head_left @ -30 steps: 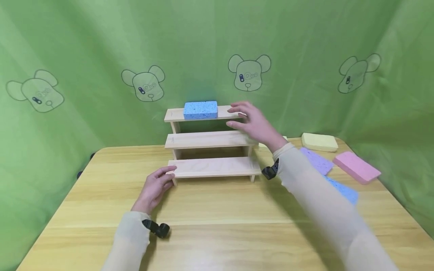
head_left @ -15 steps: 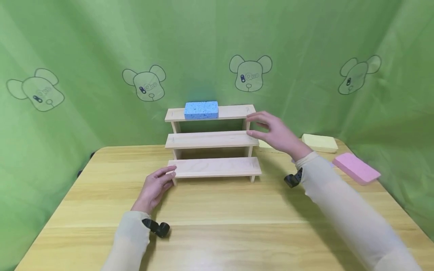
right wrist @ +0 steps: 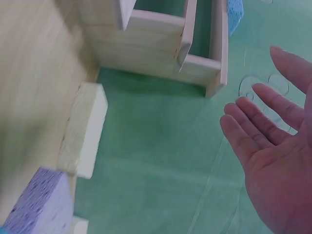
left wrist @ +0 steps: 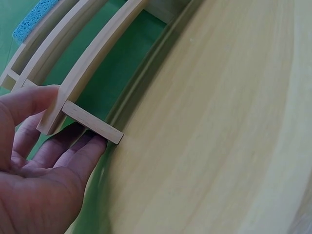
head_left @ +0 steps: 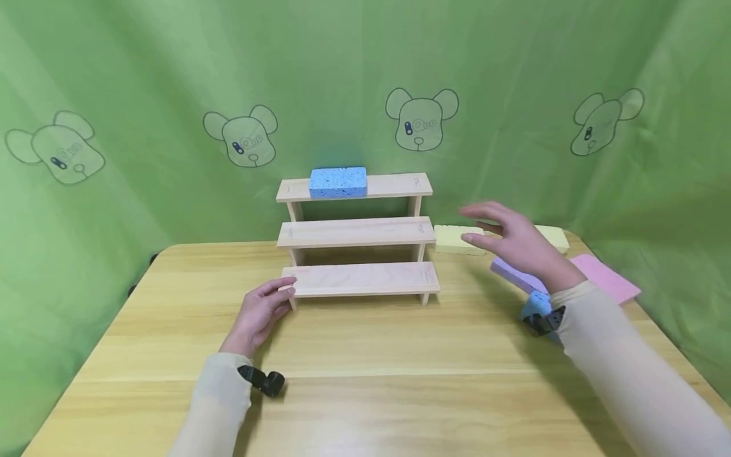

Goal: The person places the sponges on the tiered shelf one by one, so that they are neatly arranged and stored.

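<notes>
A three-tier wooden shelf [head_left: 360, 279] stands at the back middle of the table. My left hand [head_left: 259, 317] holds the left end of its lowest tier; in the left wrist view the thumb lies against the board and the fingers [left wrist: 90, 151] reach by the leg. On the top tier, left of its middle, sits a blue sponge [head_left: 338, 183]. My right hand [head_left: 522, 244] hovers in the air right of the shelf, its fingers spread and holding nothing. Near it lie a pale yellow sponge [head_left: 451, 240] and a purple sponge [head_left: 516, 274].
Partly behind the right arm are another blue sponge [head_left: 535, 304], a pink sponge [head_left: 608, 279] and a second pale yellow sponge [head_left: 555, 237]. A green curtain [head_left: 342, 76] with printed bear heads hangs behind the wooden table [head_left: 354, 393].
My right hand has moved away from the shelf's top tier, down and to the right over the sponges. The left hand keeps its place, and the blue sponge stays on the top tier.
</notes>
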A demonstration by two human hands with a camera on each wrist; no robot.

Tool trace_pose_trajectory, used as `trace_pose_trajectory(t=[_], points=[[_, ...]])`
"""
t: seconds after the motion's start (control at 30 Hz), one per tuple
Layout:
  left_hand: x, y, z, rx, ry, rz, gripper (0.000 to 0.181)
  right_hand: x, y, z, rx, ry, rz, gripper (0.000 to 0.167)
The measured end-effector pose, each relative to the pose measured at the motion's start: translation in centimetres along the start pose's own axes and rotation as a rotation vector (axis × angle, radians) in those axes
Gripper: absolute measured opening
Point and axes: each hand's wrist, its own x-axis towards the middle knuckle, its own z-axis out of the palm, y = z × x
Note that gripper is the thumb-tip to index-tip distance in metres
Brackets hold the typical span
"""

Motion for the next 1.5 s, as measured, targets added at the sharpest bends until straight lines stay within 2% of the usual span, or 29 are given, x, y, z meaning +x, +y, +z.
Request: trace_pose_trajectory(t=[0.4, 0.63, 0.77, 1.0, 1.17, 1.5], points=[[-0.1, 0.1, 0.0, 0.000, 0.012, -0.009, 0.039, -3.2, 3.1, -1.7, 0.003, 0.021, 0.092, 0.050], [-0.2, 0.3, -0.2, -0.004, 0.016, -0.001, 0.039, -4.8, 5.1, -3.1, -0.067, 0.026, 0.178, 0.058], [-0.3, 0.3, -0.5, 0.009, 0.023, -0.004, 0.038, -5.6, 6.3, -3.4, -0.093, 0.033, 0.178, 0.059], [-0.2, 0.1, -0.1, 0.004, 0.009, -0.007, 0.038, -7.3, 8.4, -4.0, -0.130, -0.006, 0.278, 0.069], [-0.1, 0.2, 0.0, 0.004, 0.006, -0.009, 0.040, -8.0, 9.7, -4.3, -0.171, -0.040, 0.317, 0.075], [-0.1, 0.2, -0.1, 0.009, 0.008, -0.016, 0.039, -8.0, 11.6, -4.2, -0.296, -0.122, 0.317, 0.087]])
